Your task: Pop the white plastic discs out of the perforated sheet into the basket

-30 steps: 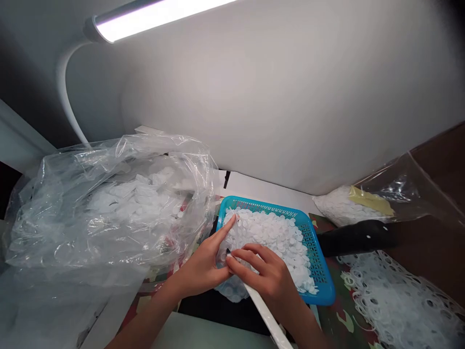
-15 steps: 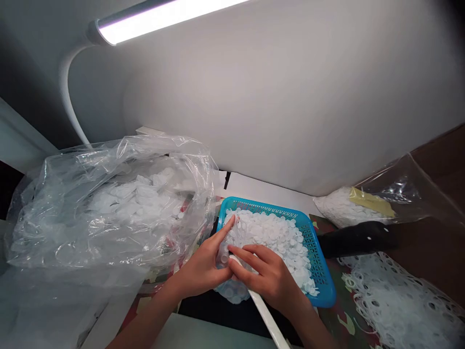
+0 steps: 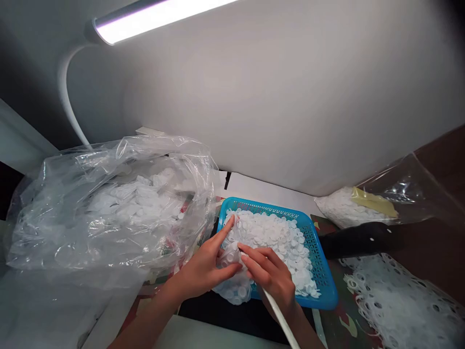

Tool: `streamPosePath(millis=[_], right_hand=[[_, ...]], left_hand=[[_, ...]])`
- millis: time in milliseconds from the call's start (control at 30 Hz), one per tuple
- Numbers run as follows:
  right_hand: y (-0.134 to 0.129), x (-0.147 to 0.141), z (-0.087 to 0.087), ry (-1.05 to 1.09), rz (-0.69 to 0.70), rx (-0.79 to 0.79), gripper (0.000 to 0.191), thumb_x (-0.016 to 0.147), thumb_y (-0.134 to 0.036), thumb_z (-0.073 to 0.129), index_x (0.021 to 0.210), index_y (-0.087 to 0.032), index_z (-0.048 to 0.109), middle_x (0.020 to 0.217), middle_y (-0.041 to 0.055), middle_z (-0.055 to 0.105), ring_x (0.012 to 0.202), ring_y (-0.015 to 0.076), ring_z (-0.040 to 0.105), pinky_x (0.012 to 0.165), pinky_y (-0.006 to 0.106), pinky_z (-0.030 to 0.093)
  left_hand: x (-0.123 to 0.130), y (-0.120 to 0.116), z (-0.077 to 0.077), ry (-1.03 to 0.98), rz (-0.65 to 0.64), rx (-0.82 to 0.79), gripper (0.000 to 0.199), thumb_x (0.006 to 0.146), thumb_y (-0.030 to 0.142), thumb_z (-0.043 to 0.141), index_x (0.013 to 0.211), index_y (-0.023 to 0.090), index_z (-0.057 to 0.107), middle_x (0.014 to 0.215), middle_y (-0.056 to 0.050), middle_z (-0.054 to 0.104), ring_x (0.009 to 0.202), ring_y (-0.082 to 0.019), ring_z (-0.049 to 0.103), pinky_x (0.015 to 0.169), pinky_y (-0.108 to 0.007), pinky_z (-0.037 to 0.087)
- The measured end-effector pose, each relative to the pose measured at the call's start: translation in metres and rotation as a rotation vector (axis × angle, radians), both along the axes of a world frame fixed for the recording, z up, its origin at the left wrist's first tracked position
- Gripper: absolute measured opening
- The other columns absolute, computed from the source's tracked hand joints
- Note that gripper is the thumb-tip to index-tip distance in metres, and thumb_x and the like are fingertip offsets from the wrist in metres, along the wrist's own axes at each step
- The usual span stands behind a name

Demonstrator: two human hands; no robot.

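Note:
A translucent sheet of small round pieces (image 3: 234, 288) hangs at the near left corner of a blue basket (image 3: 327, 281). My left hand (image 3: 212, 264) holds this sheet, thumb and index finger spread along it. My right hand (image 3: 271, 274) pinches a thin white stick-like tool (image 3: 279, 315), its tip at the sheet, close to my left thumb. Many white discs (image 3: 283, 237) fill the basket beneath and beyond the hands.
A large clear bag (image 3: 101, 232) with white pieces lies left. At right are a tied bag of white discs (image 3: 339, 206) with a yellow label, a black object (image 3: 356, 240) and a heap of perforated sheets (image 3: 403, 300). A lamp (image 3: 163, 19) hangs above.
My right hand has shifted slightly right and turned, and the white tool has swung right with it. My left hand stays nearly in place on the sheet.

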State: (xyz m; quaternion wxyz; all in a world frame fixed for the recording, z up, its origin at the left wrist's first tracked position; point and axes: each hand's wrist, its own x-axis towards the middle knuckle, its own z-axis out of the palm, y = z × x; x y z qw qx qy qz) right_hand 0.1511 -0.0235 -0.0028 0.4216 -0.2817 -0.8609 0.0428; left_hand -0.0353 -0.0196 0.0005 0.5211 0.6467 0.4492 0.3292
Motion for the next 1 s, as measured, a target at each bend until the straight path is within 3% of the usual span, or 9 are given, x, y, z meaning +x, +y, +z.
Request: streamPosePath(millis=[133, 200, 267, 333, 467, 700, 833, 1000], right_hand=[[0.002, -0.002, 0.002, 0.036, 0.005, -0.050, 0.030, 0.092, -0.009, 0.049, 0.119, -0.019, 0.055, 0.112, 0.0124, 0.069, 0.088, 0.0173, 0.064, 0.072, 0.032, 0.056], [0.003, -0.002, 0.004, 0.027, 0.005, -0.079, 0.027, 0.093, -0.012, 0.047, 0.118, -0.020, 0.057, 0.111, 0.0117, 0.070, 0.086, 0.0170, 0.065, 0.072, 0.032, 0.056], [0.002, -0.002, 0.005, 0.026, 0.001, -0.103, 0.026, 0.094, -0.013, 0.046, 0.116, -0.019, 0.057, 0.111, 0.0115, 0.070, 0.088, 0.0175, 0.064, 0.073, 0.033, 0.056], [0.001, -0.001, 0.005, 0.024, -0.006, -0.105, 0.025, 0.094, -0.013, 0.046, 0.116, -0.018, 0.057, 0.112, 0.0116, 0.069, 0.089, 0.0180, 0.063, 0.074, 0.033, 0.055], [-0.003, 0.003, 0.005, 0.018, -0.040, -0.077, 0.027, 0.093, -0.011, 0.046, 0.117, -0.019, 0.057, 0.112, 0.0106, 0.069, 0.087, 0.0168, 0.063, 0.074, 0.032, 0.055], [-0.008, 0.005, 0.002, -0.047, -0.078, -0.004, 0.024, 0.093, -0.011, 0.048, 0.113, -0.017, 0.058, 0.110, 0.0108, 0.070, 0.088, 0.0162, 0.063, 0.074, 0.031, 0.056], [-0.003, 0.004, -0.002, -0.105, -0.065, 0.063, 0.025, 0.092, -0.014, 0.053, 0.115, -0.019, 0.060, 0.113, 0.0099, 0.069, 0.096, 0.0171, 0.063, 0.076, 0.031, 0.057], [-0.001, 0.004, 0.000, -0.174, -0.024, 0.145, 0.027, 0.090, -0.012, 0.056, 0.115, -0.021, 0.061, 0.116, 0.0092, 0.068, 0.098, 0.0164, 0.064, 0.079, 0.030, 0.057]], left_hand=[[0.001, 0.001, -0.002, -0.049, 0.026, -0.011, 0.083, 0.084, 0.026, 0.061, 0.149, 0.037, 0.011, 0.153, -0.007, 0.031, 0.060, -0.010, 0.057, 0.057, -0.027, 0.051], [0.002, 0.001, -0.002, -0.100, 0.059, 0.018, 0.076, 0.085, 0.027, 0.059, 0.149, 0.032, 0.017, 0.150, -0.008, 0.035, 0.082, -0.018, 0.064, 0.071, -0.031, 0.054], [0.003, 0.001, -0.001, -0.140, 0.090, 0.063, 0.070, 0.086, 0.026, 0.059, 0.147, 0.027, 0.025, 0.145, -0.009, 0.043, 0.112, -0.024, 0.057, 0.090, -0.033, 0.050], [0.004, 0.000, 0.000, -0.139, 0.112, 0.082, 0.067, 0.085, 0.022, 0.059, 0.145, 0.025, 0.031, 0.138, -0.008, 0.050, 0.122, -0.025, 0.049, 0.095, -0.032, 0.047], [0.004, -0.001, 0.000, -0.081, 0.150, 0.118, 0.063, 0.083, 0.020, 0.060, 0.142, 0.026, 0.038, 0.130, -0.008, 0.056, 0.110, -0.024, 0.056, 0.085, -0.031, 0.052], [0.008, 0.001, -0.008, -0.248, 0.118, 0.117, 0.057, 0.086, 0.024, 0.060, 0.140, 0.023, 0.041, 0.132, -0.009, 0.056, 0.116, -0.024, 0.054, 0.092, -0.033, 0.050], [0.004, 0.005, -0.012, -0.355, 0.050, 0.062, 0.065, 0.085, 0.026, 0.063, 0.144, 0.024, 0.034, 0.138, -0.011, 0.049, 0.108, -0.021, 0.058, 0.092, -0.035, 0.049], [0.001, 0.009, -0.019, -0.445, -0.035, 0.020, 0.077, 0.079, 0.028, 0.069, 0.145, 0.029, 0.029, 0.143, -0.012, 0.042, 0.097, -0.020, 0.061, 0.081, -0.034, 0.054]])
